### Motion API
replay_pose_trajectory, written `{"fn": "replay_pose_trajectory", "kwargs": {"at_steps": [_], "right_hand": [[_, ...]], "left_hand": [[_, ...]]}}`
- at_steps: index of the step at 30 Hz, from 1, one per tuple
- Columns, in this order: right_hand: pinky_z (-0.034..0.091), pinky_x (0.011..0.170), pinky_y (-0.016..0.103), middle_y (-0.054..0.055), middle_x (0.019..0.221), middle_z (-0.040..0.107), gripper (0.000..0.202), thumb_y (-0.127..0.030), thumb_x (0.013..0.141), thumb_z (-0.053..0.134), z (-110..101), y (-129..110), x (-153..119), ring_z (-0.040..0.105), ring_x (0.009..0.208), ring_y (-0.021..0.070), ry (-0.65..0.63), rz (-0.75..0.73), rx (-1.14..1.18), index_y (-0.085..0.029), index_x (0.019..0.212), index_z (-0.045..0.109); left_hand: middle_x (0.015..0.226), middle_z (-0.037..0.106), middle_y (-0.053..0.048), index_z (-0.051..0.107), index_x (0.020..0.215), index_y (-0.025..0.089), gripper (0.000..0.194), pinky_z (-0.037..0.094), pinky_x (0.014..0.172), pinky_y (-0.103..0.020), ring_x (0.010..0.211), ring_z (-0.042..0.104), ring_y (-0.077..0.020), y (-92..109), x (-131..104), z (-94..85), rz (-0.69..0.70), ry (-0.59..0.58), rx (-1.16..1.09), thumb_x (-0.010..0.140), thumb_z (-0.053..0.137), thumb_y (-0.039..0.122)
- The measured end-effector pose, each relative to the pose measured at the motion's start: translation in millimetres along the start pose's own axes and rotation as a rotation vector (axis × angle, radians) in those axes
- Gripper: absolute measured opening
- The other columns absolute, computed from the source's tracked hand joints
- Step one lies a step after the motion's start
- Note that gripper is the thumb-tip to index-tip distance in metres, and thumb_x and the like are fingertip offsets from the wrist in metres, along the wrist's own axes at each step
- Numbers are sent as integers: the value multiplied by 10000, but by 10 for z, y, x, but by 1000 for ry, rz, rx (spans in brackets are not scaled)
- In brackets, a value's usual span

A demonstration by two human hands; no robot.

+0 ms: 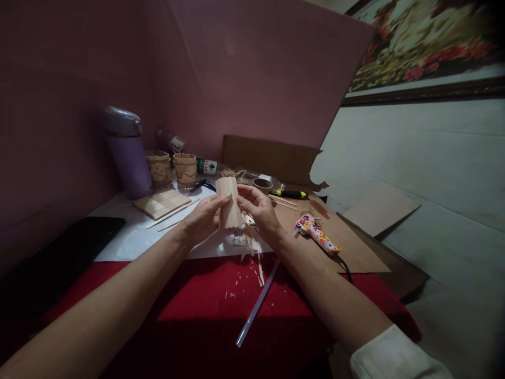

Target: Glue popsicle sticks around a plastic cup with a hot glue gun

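Observation:
Between my two hands is a small upright cup of pale wooden craft sticks, held above the white paper. My left hand grips its left side, with the thumb lying across the front. On the right side, my right hand closes on it with the thumb and fingers at the edge. The cup's back and the fingertips behind it are hidden. Below my hands lie broken wood slivers. A clear glue stick lies on the red cloth in front of them.
Two finished-looking stick cups stand by a purple tumbler at the back left, near a stack of craft sticks. At right, a floral glue gun and a yellow-black cutter lie on cardboard.

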State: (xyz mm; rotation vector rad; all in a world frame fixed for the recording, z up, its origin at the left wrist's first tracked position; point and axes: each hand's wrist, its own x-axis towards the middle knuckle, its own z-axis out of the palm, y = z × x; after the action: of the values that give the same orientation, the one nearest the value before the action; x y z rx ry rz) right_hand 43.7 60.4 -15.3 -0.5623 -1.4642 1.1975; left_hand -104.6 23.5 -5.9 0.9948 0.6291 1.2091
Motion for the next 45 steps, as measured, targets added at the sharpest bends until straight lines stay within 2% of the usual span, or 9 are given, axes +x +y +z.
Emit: {"fn": "replay_pose_trajectory", "kwargs": {"at_steps": [5,14,21,25,29,35,41,45], "right_hand": [[520,904,412,64,1071,693,432,-456,682,782,-14,13,10,619,1049,233,0,-5,-26,-238,1027,641],[538,881,404,84,1096,692,490,-499,662,787,-25,36,20,625,1060,243,-1,-1,-57,-232,1041,628],[493,963,432,88,1134,668,438,-459,721,717,-15,15,23,599,1120,251,28,-13,-21,-221,1072,610],[476,985,454,106,1192,638,470,-405,692,728,-16,13,7,554,1184,268,40,-16,-68,-219,1107,611],[477,997,439,97,1232,622,499,-378,668,753,0,0,-24,537,1214,257,26,-15,-86,-237,1123,605],[474,1005,435,89,1239,617,533,-391,666,761,15,12,-38,557,1188,245,9,-3,-97,-248,1151,590],[479,1012,421,118,1280,586,596,-396,642,775,11,31,-22,521,1249,256,-14,10,-66,-230,1169,552],[470,1026,421,123,1299,574,616,-387,639,778,7,33,-14,516,1261,256,-25,5,-71,-229,1184,538]], "left_hand": [[826,707,-98,662,998,107,265,560,628,-319,680,650,-189,-20,-1,8,27,17,-11,802,699,281],[867,707,-128,660,1004,96,278,559,648,-315,706,655,-188,-30,5,25,8,67,-8,792,708,269],[927,717,-128,655,1078,115,288,595,725,-426,792,689,-236,6,-18,32,-53,24,-141,821,653,246],[875,713,-112,654,1052,120,281,597,698,-506,730,686,-243,29,-20,14,-61,44,-152,788,681,213],[814,701,-83,657,1001,130,263,604,637,-457,669,668,-210,29,-21,9,-43,96,-150,747,713,173],[849,705,-91,671,978,125,237,604,601,-413,703,667,-211,15,-33,45,-35,84,-162,750,707,177],[868,697,-94,669,987,131,252,601,673,-473,727,652,-207,1,-27,50,-31,99,-146,740,714,156],[872,692,-88,667,1000,136,262,597,674,-460,720,649,-199,-12,-20,45,-26,83,-140,745,718,168]]}}
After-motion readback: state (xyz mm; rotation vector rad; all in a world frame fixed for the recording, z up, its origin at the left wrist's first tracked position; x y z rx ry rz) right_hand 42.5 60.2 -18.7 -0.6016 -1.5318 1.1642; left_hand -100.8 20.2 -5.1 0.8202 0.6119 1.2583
